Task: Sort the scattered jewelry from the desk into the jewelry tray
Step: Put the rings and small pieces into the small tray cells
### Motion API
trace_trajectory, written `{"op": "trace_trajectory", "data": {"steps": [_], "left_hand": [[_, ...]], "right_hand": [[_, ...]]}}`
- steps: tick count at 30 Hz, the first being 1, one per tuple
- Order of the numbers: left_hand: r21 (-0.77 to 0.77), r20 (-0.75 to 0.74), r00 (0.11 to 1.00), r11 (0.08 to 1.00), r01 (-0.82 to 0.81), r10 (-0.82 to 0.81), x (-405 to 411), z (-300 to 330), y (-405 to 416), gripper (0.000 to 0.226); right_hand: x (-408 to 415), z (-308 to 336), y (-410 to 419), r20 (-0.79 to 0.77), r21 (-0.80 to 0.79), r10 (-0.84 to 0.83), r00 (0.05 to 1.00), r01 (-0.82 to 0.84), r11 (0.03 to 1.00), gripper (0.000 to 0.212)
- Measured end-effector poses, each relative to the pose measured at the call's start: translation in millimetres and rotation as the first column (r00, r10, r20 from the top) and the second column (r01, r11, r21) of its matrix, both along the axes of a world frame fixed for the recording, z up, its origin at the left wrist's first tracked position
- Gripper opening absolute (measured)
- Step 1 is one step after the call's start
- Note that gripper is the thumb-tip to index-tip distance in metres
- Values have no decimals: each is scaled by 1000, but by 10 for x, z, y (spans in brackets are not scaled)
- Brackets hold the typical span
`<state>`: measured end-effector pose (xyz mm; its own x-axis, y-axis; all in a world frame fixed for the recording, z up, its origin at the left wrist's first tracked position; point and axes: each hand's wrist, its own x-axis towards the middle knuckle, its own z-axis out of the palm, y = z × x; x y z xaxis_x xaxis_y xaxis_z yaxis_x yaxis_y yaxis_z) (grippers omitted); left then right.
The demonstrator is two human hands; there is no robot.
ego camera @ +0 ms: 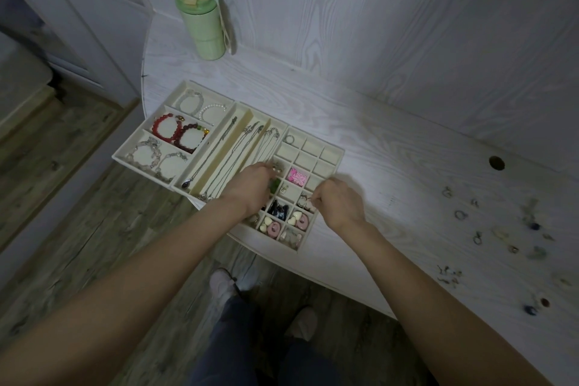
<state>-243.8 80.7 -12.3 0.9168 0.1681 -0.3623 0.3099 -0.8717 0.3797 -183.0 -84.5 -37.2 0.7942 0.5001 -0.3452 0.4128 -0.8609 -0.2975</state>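
Head view: both hands hovered over the cream gridded jewelry tray — left hand curled, contents unclear; right hand pinched a small silvery piece.

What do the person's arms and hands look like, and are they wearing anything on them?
Both arms are bare for as far as the picture shows them, with no sleeves in view. The left hand and right hand wear no gloves, and I can make out no watch or bracelet at either wrist. Rings on the fingers cannot be told; the fingertips are too small and dim.
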Motion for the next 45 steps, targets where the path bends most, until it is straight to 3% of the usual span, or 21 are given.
{"op": "trace_trajectory", "data": {"steps": [16,22,26,30,38,45], "left_hand": [[0,-28,1000,1000,-9,9,25,12,1,42],[-29,-60,998,1000,-3,1,30,59,-17,47],[-61,-61,998,998,22,-26,62,159,-109,44],[-41,-41,994,994,99,-101,247,275,-341,35],[-4,-200,925,945,328,-322,792,221,-1204,34],[-21,-150,890,901,433,-431,1259,-38,-2270,38]], "right_hand": [[-34,-19,88,-26,-50,53,998,-54,997,30],[-13,-13,55,-26,16,11,1000,-10,1000,17],[19,130,-42,-21,169,-61,998,64,983,9],[139,253,-287,-23,261,-134,991,136,956,19],[324,227,-1317,-42,262,-391,919,388,884,23],[447,-21,-2256,-39,232,-619,785,609,758,42]]}}
